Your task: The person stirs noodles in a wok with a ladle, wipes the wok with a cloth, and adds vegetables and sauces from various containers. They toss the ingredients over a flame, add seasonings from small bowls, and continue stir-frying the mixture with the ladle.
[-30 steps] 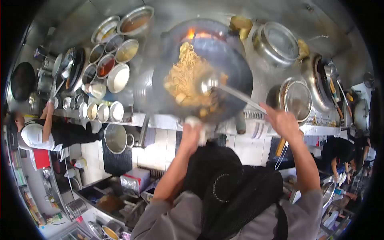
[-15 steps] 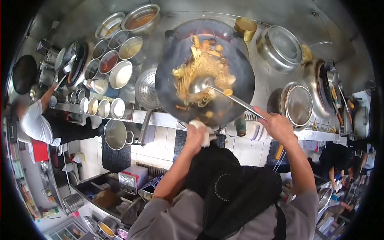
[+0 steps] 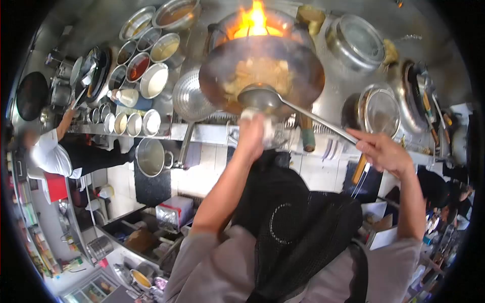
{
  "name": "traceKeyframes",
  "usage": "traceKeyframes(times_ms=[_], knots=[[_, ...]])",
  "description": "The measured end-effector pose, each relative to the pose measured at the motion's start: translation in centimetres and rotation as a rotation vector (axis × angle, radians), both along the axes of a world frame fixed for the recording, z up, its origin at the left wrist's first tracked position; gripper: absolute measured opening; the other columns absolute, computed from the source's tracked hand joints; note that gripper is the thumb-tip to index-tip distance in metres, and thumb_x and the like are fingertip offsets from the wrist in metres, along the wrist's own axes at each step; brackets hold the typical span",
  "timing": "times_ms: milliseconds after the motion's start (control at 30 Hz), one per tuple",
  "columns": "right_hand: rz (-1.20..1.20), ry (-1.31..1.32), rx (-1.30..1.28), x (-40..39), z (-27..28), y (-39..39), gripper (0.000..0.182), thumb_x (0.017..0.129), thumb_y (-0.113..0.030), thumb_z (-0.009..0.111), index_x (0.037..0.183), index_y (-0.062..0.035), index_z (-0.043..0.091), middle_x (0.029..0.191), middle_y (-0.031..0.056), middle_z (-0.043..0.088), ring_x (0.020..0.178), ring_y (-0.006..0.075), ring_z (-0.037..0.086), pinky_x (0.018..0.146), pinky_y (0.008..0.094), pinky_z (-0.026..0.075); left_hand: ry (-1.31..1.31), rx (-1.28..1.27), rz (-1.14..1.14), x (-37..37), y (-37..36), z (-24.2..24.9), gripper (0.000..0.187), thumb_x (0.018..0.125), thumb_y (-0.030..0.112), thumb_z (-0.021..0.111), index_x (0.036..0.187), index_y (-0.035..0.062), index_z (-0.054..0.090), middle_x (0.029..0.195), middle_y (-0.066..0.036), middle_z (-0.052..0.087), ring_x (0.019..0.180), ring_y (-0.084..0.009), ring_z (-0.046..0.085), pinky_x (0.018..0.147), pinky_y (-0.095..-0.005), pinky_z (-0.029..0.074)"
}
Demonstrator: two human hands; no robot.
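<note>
My left hand (image 3: 252,135) is closed round a white cloth (image 3: 267,126) at the near edge of a dark wok (image 3: 209,83); the wok's handle is hidden by the cloth. The wok tilts over the burner, and orange flames (image 3: 252,22) rise behind its far rim. Inside, a blurred, steaming heap of noodles (image 3: 262,73) shows. In my right hand (image 3: 386,154) is the long metal handle of a ladle (image 3: 260,99). Its bowl hangs over the wok's near side, in front of the noodles.
A perforated strainer (image 3: 191,96) rests left of the wok. Several seasoning pots (image 3: 154,81) stand further left, with a plastic bottle (image 3: 126,97). On the right are a steel pot (image 3: 356,43) and a sieve-topped pot (image 3: 380,110). Another person (image 3: 53,151) works at far left.
The wok has tipped up and shifted toward the far side, with flames now flaring behind it. My left hand has moved up with the cloth; my right hand and ladle have drawn back to the right.
</note>
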State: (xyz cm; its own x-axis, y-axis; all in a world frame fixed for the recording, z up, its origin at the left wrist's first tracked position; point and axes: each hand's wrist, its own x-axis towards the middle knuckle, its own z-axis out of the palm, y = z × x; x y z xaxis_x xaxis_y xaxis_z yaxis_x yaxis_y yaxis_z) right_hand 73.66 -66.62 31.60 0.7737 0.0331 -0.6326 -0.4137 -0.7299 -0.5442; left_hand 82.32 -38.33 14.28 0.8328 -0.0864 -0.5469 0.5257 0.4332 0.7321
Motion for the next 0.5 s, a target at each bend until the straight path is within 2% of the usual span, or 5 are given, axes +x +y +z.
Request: traceKeyframes(times_ms=[67, 167, 233, 433, 500], knots=[[0.006, 0.065, 0.009, 0.9, -2.8, -0.1, 0.042, 0.099, -0.024, 0.057, 0.14, -0.0126, 0.053, 0.065, 0.0157, 0.055, 0.054, 0.0191, 0.051, 0.058, 0.0365, 0.046, -0.095, 0.033, -0.065, 2.6, -0.6, -4.0, 0.015, 0.089, 0.012, 0.053, 0.086, -0.0011, 0.059, 0.079, -0.009, 0.061, 0.063, -0.0174, 0.058, 0.049, -0.0351, 0.043], [0.228, -0.415, -0.102, 1.9, -10.0, 0.3, 0.042, 0.1, -0.024, 0.055, 0.139, -0.0119, 0.053, 0.07, 0.02, 0.059, 0.054, 0.0288, 0.052, 0.062, 0.0391, 0.047, -0.158, 0.156, 0.013, -2.8, -0.7, -12.0, 0.022, 0.092, 0.01, 0.051, 0.111, 0.0002, 0.048, 0.093, -0.014, 0.061, 0.077, -0.0232, 0.065, 0.058, -0.0337, 0.055], [0.212, -0.392, -0.102, 1.8, -9.8, 0.8, 0.042, 0.1, -0.026, 0.054, 0.139, -0.0119, 0.052, 0.074, 0.0214, 0.062, 0.056, 0.0331, 0.053, 0.064, 0.0429, 0.047, -0.005, 0.002, -0.188, -5.8, 2.1, -10.0, 0.033, 0.092, 0.006, 0.053, 0.121, 0.0011, 0.039, 0.111, -0.019, 0.057, 0.09, -0.0306, 0.065, 0.074, -0.045, 0.063], [0.245, 0.008, -0.108, 3.4, -1.2, 0.3, 0.045, 0.1, -0.03, 0.053, 0.142, -0.0122, 0.05, 0.091, 0.0124, 0.07, 0.073, 0.0267, 0.062, 0.074, 0.0399, 0.05, 0.032, -0.039, -0.165, 1.6, 2.6, 1.1, 0.019, 0.093, 0.01, 0.053, 0.109, 0.0005, 0.05, 0.094, -0.014, 0.06, 0.074, -0.0199, 0.063, 0.053, -0.0347, 0.05], [0.279, -0.164, -0.127, 4.3, -5.2, 0.6, 0.044, 0.101, -0.03, 0.052, 0.141, -0.0123, 0.051, 0.091, 0.0122, 0.069, 0.074, 0.0251, 0.061, 0.074, 0.0383, 0.049, -0.02, 0.018, -0.126, -0.3, 2.2, -3.9, 0.023, 0.091, 0.009, 0.055, 0.113, 0.0019, 0.052, 0.1, -0.015, 0.061, 0.079, -0.0219, 0.065, 0.058, -0.034, 0.053]])
